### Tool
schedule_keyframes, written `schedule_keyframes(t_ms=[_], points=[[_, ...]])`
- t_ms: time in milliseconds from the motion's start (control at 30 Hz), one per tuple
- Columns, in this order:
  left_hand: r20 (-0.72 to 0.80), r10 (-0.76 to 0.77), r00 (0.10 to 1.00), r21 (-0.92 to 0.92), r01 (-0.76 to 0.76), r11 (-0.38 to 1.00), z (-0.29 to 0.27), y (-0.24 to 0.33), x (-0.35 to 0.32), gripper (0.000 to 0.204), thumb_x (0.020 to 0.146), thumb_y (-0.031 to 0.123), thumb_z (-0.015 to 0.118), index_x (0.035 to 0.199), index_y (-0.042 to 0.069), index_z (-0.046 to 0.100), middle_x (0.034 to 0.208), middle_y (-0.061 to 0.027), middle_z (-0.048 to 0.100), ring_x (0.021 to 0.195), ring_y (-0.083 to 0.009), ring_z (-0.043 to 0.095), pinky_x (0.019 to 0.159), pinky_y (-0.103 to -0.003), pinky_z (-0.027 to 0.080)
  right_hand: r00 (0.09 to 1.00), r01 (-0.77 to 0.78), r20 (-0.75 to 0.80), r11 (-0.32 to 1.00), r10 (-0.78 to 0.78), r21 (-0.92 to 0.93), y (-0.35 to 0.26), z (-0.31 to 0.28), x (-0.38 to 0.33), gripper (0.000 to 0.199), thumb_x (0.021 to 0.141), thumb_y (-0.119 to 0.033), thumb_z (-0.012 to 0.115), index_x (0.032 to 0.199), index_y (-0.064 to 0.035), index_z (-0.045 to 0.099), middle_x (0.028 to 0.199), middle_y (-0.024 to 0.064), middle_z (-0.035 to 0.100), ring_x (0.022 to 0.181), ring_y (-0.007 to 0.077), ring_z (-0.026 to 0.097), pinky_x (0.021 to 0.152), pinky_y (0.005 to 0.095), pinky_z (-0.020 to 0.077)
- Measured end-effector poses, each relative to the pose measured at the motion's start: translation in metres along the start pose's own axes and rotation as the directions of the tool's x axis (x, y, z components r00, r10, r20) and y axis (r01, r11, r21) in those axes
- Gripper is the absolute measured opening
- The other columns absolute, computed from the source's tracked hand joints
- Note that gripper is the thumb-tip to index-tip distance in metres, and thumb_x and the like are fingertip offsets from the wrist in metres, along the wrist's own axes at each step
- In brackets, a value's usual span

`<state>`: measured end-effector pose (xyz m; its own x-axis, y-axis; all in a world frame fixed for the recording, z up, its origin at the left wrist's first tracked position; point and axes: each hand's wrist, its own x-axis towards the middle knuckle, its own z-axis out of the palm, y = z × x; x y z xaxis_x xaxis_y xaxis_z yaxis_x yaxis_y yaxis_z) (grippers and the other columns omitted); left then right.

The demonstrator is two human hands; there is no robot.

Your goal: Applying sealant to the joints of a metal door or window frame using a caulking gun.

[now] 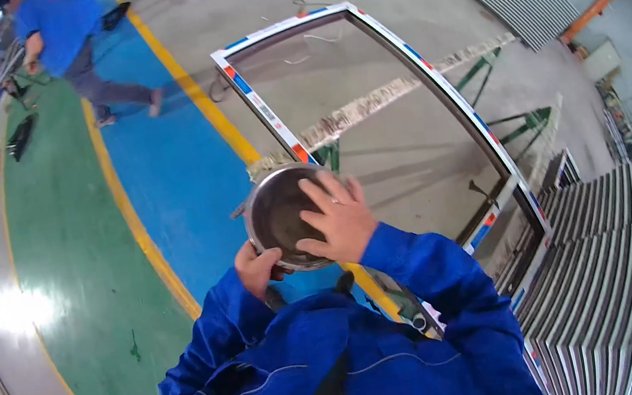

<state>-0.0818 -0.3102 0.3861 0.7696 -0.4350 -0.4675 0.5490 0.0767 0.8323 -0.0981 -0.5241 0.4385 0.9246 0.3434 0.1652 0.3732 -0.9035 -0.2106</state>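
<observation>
In front of my body I hold a round, shallow metal pan (272,204) with a shiny rim and a dark brown inside. A short stub sticks out from its left side. My left hand (258,268) grips the pan's near left rim, thumb on top and fingers underneath. Over the pan's right part, my right hand (340,218) has its fingers spread, their tips inside the rim. Whether those tips touch the bottom cannot be told. No separate object shows in the right hand.
A large window-like frame (435,63) with white, blue and red film lies on green trestles (523,123) to the right. Stacked ribbed profiles (622,248) stand at the lower right. Yellow lines (121,195) edge green and blue floor lanes. A person in blue (68,38) is at the far left.
</observation>
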Motion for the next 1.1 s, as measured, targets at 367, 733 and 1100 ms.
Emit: schedule_keyframes(t_ms=[367,733,1100], points=[[-0.125,0.141,0.982,-0.133,-0.157,0.979,-0.098,-0.005,-0.033,0.032,0.080,0.011,0.054,0.109,-0.001,0.052,0.081,-0.0103,0.065,0.060,-0.0172,0.062,0.048,-0.026,0.047,0.939,0.098,0.343,0.981,-0.036,-0.166,-0.083,0.059,0.081,0.052,0.082,-0.056,0.052,0.093,-0.0089,0.070,0.139,0.0131,0.041,0.133,0.0322,0.026,0.102,0.0662,0.0144],[-0.272,0.120,0.955,-0.056,-0.140,0.989,-0.169,-0.004,-0.040,0.027,0.079,0.010,0.056,0.103,-0.003,0.057,0.079,-0.0104,0.066,0.058,-0.0178,0.062,0.047,-0.027,0.048,0.899,0.376,0.327,0.898,-0.293,-0.228,-0.101,0.094,0.161,0.033,0.080,-0.019,0.052,0.111,-0.0263,0.062,0.081,0.0054,0.065,0.084,0.0235,0.059,0.069,0.0455,0.0405],[-0.379,0.083,0.922,-0.186,-0.163,0.969,-0.279,0.025,-0.028,0.028,0.079,0.010,0.058,0.104,0.000,0.054,0.071,-0.0117,0.063,0.050,-0.0180,0.059,0.042,-0.031,0.047,0.790,0.502,0.524,0.826,-0.318,-0.255,-0.185,0.134,0.276,0.023,0.082,-0.018,0.050,0.098,-0.0235,0.065,0.083,0.0085,0.068,0.086,0.0261,0.063,0.075,0.0448,0.0398]])
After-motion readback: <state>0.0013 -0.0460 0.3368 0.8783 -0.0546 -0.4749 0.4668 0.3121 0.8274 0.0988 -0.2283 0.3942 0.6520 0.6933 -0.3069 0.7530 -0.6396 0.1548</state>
